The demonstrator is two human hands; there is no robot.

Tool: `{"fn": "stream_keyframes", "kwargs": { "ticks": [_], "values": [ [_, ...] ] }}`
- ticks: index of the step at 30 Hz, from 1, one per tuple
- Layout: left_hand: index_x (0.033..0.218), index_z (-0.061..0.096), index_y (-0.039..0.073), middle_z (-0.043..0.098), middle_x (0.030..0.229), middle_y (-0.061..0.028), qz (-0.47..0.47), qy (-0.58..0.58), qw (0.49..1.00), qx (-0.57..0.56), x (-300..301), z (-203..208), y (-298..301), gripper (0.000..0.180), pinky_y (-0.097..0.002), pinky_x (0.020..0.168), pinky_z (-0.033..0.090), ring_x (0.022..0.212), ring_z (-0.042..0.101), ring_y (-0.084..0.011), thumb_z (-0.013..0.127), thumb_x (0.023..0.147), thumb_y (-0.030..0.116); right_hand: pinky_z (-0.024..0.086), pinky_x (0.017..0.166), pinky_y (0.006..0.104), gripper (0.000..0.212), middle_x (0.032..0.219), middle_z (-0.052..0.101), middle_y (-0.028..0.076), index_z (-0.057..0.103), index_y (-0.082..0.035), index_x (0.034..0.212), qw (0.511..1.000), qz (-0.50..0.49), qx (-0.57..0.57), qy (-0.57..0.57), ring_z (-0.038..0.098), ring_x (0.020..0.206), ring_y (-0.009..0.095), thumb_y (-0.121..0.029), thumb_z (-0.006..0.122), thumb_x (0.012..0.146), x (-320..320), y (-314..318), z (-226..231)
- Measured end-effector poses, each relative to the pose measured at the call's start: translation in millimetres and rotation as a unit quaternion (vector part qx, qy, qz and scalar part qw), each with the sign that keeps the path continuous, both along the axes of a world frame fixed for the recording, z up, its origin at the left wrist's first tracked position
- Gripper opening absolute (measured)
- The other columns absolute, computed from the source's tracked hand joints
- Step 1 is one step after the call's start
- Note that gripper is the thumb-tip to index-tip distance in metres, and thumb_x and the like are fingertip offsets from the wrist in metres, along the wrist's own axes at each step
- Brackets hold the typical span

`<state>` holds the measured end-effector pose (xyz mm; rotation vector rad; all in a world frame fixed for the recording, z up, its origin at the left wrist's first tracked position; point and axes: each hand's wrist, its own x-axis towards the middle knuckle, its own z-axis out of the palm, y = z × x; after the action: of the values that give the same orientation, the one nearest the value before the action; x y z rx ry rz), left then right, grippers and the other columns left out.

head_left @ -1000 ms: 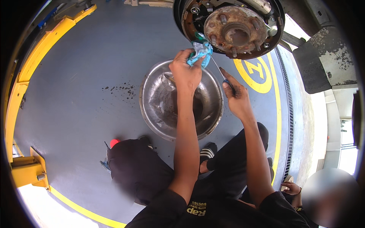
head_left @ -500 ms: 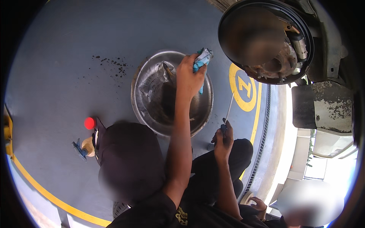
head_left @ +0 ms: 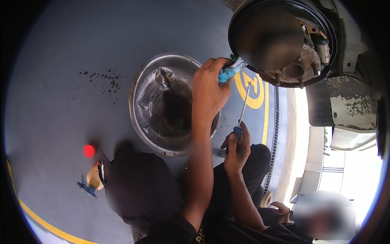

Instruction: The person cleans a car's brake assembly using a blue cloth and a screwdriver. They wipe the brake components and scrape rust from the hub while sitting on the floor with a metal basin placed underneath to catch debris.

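Fingers of the left hand (head_left: 213,91) are closed around a crumpled blue-and-white rag (head_left: 231,74), which pokes out past the fingertips at the lower-left edge of a round brake assembly (head_left: 302,67); whether cloth and metal touch, I cannot tell. The rag should be light and limp, with no stiffness of its own and nothing to break, so a bunched pinch with a loose end left free seems the sound hold. Any oil in it would make it slick. The back of that hand faces up, and its forearm reaches nearly straight from the lower edge, crossing above the right side of a metal basin (head_left: 138,122).

Lower and further right, the right hand (head_left: 239,148) is clamped on the blue handle of a screwdriver (head_left: 244,109). The tool looks stiff and modest in weight, best gripped by that handle, since the slim bare shaft would probably slip in greasy fingers. Its shaft points up and slightly right, the tip clear of the assembly. Beyond the basin, dark spots (head_left: 107,81) mark the grey floor (head_left: 81,36), and a red round object (head_left: 89,151) sits to the lower left.
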<state>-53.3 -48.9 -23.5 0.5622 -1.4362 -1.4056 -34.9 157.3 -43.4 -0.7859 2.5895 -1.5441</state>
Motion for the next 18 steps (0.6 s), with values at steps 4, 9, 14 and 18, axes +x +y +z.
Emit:
{"fn": "stream_keyframes", "kwargs": {
  "ticks": [4,9,14,18],
  "values": [
    [0.111,0.072,0.001,0.075,0.100,-0.0165,-0.067,0.042,0.996,0.030,3.1,1.5,-5.2,0.026,-0.0344,0.079,0.055,0.088,0.074,-0.0254,0.074,0.085,-0.002,0.041,0.055,0.0226,0.052,0.089,0.053,0.001,0.044,0.004,0.147,0.999,-0.021,-0.027,0.012,0.054,0.063,0.009,-0.015,0.063,0.103,1.9,-7.7,5.8],
    [0.112,0.076,0.004,0.073,0.100,-0.0105,-0.051,0.148,0.988,-0.013,-14.7,33.6,-23.4,0.036,-0.0327,0.082,0.053,0.092,0.069,-0.0209,0.081,0.077,-0.003,0.045,0.066,0.0229,0.053,0.097,0.055,0.004,0.043,0.005,0.148,0.997,-0.014,-0.036,0.064,0.055,0.075,0.008,-0.017,0.062,0.104,2.4,-8.4,-9.2],
    [0.103,0.082,0.009,0.068,0.098,-0.0055,0.121,0.111,0.973,-0.162,-31.0,66.5,-42.9,0.041,-0.0356,0.085,0.051,0.096,0.060,-0.0257,0.083,0.064,-0.005,0.043,0.075,0.0245,0.054,0.106,0.059,0.007,0.043,0.001,0.151,0.995,0.031,0.005,0.095,0.054,0.092,0.006,-0.022,0.060,0.106,-13.9,-52.7,-0.9],
    [0.103,0.082,0.009,0.066,0.097,-0.0056,0.112,0.081,0.968,-0.211,-28.4,67.1,-46.0,0.045,-0.0355,0.084,0.051,0.097,0.060,-0.0247,0.080,0.061,-0.008,0.042,0.065,0.0252,0.055,0.093,0.061,0.005,0.044,0.000,0.152,0.998,0.024,-0.049,-0.044,0.054,0.072,0.008,-0.024,0.060,0.106,-25.5,-83.7,24.4]
  ]
}}
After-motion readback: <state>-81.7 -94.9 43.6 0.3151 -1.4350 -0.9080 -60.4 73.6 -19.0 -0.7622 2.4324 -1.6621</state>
